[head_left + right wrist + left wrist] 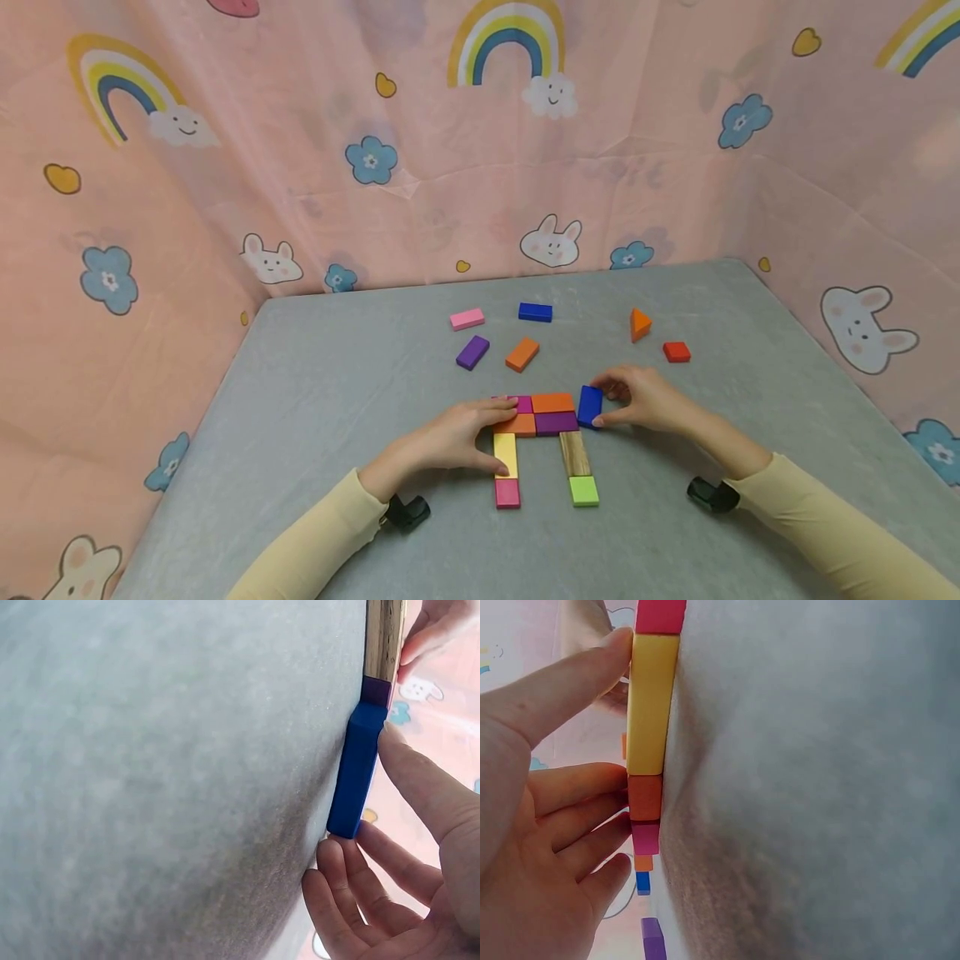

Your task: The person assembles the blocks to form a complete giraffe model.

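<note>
Flat on the grey table lies a figure of colored blocks in the head view. Its upper part joins magenta, two orange and purple blocks; a yellow block and a wood-grain block run down from it, ending in a dark pink block and a green block. My left hand rests its extended fingers on the upper left blocks, thumb at the yellow one. Between thumb and fingertips my right hand pinches a blue block beside the purple end, slightly tilted.
Behind the figure lie loose blocks: pink, blue, purple and orange. Farther right are an orange triangular block and a red block. A pink patterned curtain borders the table.
</note>
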### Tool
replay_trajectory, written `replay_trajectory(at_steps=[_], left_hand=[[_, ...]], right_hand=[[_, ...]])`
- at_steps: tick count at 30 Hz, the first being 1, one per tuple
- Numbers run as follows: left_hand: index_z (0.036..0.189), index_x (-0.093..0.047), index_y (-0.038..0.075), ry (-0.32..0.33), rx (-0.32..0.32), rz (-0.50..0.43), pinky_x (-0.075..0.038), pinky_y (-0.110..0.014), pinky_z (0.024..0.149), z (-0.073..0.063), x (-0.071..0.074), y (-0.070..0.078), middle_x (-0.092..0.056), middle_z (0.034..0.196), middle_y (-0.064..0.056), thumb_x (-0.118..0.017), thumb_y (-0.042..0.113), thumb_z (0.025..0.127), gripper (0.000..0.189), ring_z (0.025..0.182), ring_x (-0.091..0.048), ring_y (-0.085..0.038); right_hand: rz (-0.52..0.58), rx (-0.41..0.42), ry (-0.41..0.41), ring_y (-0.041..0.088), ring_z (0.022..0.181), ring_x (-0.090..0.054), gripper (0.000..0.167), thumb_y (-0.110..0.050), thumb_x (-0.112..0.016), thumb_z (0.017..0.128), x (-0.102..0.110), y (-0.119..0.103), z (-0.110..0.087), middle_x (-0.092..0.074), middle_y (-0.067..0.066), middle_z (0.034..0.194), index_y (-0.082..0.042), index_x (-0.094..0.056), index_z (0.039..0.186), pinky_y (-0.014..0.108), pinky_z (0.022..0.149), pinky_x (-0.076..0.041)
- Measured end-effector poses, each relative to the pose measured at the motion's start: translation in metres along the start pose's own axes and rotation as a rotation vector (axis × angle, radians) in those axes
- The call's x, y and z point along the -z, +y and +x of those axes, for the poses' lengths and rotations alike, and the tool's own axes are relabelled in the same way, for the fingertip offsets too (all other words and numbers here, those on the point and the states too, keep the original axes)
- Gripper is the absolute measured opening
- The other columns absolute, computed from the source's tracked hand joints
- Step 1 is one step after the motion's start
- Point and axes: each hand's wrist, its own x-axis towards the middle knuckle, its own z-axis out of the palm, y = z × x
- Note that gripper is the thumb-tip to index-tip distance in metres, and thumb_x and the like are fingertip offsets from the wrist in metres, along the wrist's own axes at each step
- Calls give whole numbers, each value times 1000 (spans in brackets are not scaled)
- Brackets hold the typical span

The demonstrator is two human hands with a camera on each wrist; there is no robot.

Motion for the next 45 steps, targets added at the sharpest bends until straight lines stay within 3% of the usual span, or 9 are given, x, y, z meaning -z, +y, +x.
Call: replay_trajectory(at_steps=[16,21,27,34,39,45], left_hand=[[143,-43,10,8,-1,7,-33,-38,112,-1,2,0,-35,153,1,-74,45,78,80,141,-33,-18],[143,-43,11,8,4,11,-33,-37,112,0,3,-1,-35,152,2,-74,46,78,80,141,-32,-17],[144,-42,12,1,7,10,-32,-37,113,0,2,-2,-34,153,4,-74,47,78,81,141,-32,-16],[144,-42,13,-11,8,16,-33,-37,113,1,0,-3,-34,153,4,-73,49,78,81,141,-32,-16],[144,-42,13,-8,5,10,-33,-37,112,2,0,-2,-35,153,3,-73,49,78,81,141,-32,-16],[144,-42,13,-8,7,2,-33,-37,112,1,1,-1,-35,153,4,-73,48,78,80,141,-32,-15]], right_hand=[[-6,5,-1,14,87,-59,53,-39,-82,71,0,-1,3,-66,2,100,-7,-65,109,34,78,-55],[31,15,-27,19,90,-61,56,-40,-80,73,10,1,10,-67,6,103,-3,-64,112,39,81,-55],[69,-18,70,28,96,-64,55,-33,-78,77,28,-3,41,-67,16,109,1,-62,118,43,82,-56],[93,-89,132,29,100,-64,54,-34,-76,80,21,-9,87,-67,15,110,-1,-61,121,44,87,-53],[107,-113,111,26,98,-65,51,-33,-75,80,10,-15,111,-68,14,108,-1,-63,118,41,87,-53],[172,-120,16,26,96,-66,47,-28,-74,82,5,-22,127,-69,16,108,3,-64,116,38,85,-54]])
